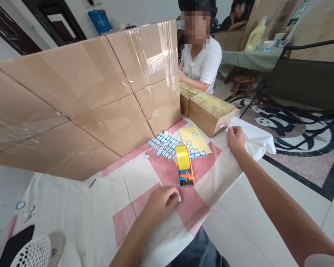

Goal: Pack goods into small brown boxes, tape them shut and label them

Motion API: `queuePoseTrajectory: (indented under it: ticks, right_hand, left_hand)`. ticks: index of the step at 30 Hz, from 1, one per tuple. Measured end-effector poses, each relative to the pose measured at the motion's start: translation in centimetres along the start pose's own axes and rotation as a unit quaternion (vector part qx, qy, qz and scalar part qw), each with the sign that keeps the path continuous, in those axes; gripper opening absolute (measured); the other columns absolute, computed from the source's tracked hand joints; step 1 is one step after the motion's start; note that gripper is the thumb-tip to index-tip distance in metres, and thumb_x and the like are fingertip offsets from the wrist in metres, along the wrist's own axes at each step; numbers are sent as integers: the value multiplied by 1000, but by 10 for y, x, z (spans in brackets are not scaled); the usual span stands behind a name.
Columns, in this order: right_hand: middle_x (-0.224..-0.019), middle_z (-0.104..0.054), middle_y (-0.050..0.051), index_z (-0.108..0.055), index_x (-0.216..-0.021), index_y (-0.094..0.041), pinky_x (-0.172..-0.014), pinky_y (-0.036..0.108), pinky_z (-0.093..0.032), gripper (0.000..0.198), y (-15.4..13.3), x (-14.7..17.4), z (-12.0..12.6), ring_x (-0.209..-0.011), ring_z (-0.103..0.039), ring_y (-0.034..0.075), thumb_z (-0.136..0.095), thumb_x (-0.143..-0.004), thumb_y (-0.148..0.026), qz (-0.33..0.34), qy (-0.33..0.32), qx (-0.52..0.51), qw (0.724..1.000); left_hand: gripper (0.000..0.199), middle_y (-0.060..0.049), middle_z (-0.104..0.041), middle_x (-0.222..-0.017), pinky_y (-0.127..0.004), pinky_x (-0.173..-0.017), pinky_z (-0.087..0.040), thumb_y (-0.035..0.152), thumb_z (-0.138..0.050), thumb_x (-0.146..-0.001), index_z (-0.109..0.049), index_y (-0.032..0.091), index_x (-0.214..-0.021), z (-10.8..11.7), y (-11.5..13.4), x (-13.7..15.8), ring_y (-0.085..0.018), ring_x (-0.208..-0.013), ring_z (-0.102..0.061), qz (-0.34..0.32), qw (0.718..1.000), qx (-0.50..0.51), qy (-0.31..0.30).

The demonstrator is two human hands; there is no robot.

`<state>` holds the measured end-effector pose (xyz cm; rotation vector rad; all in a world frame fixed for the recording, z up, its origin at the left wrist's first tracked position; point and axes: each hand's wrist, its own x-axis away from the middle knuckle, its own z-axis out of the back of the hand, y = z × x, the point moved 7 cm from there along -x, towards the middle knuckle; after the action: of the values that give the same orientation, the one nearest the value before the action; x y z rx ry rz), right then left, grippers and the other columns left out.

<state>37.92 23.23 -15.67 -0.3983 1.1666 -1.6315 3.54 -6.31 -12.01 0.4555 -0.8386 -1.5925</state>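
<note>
My left hand [163,202] is over the near part of the cloth-covered table, thumb and fingers pinched on a small white piece [179,198]. Just beyond it is a tape dispenser [186,176] with a roll of yellow tape [183,157]. Behind the dispenser lie a sheet of blue-outlined white pieces [164,146] and a yellow sheet [195,135] with a few white pieces on it. My right hand [236,139] rests at the table's right edge, fingers curled closed; whatever they may hold is hidden.
A tall cardboard wall [100,100] runs along the table's far left side. Small cardboard boxes [211,111] stand beyond the sheets. A person in a white shirt [203,63] sits across. At bottom left is a white perforated basket [33,254]; a dark chair [308,85] stands right.
</note>
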Motion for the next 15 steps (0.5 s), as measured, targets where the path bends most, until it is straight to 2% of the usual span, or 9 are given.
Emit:
queuePoseTrajectory:
  ticks: [3,8,12,15]
  right_hand:
    - [-101,-73,11,-61,-101,-20,-86,41,-49,25,2,0,-1,-95,-67,27,-52,-91,-41,-5,-2,0,1000]
    - [-100,-73,10,-62,-100,-21,-85,41,-50,23,5,-1,-2,-92,-67,26,-54,-90,-40,-5,-4,6,1000]
    - [-100,-72,11,-62,-99,-21,-86,42,-50,23,5,-1,-1,-92,-66,27,-54,-89,-40,-9,-1,15,1000]
    - [-100,-72,13,-61,-98,-21,-86,44,-49,23,5,-2,0,-91,-66,28,-54,-87,-40,-12,2,17,1000]
  left_hand:
    - [20,0,-78,-101,-28,-82,-53,30,-52,-95,-68,26,-107,38,-22,-27,-18,-95,-72,39,996,42,73]
    - [23,-5,-79,-100,-30,-82,-53,23,-53,-92,-70,23,-107,86,-48,-114,-20,-94,-74,71,986,-44,144]
    - [14,-6,-78,-94,-34,-84,-51,20,-61,-87,-74,23,-89,93,-51,-167,-24,-96,-71,103,971,-132,173]
    - [18,-9,-75,-102,-38,-90,-49,15,-60,-87,-76,23,-88,89,-45,-181,-27,-105,-67,99,958,-195,186]
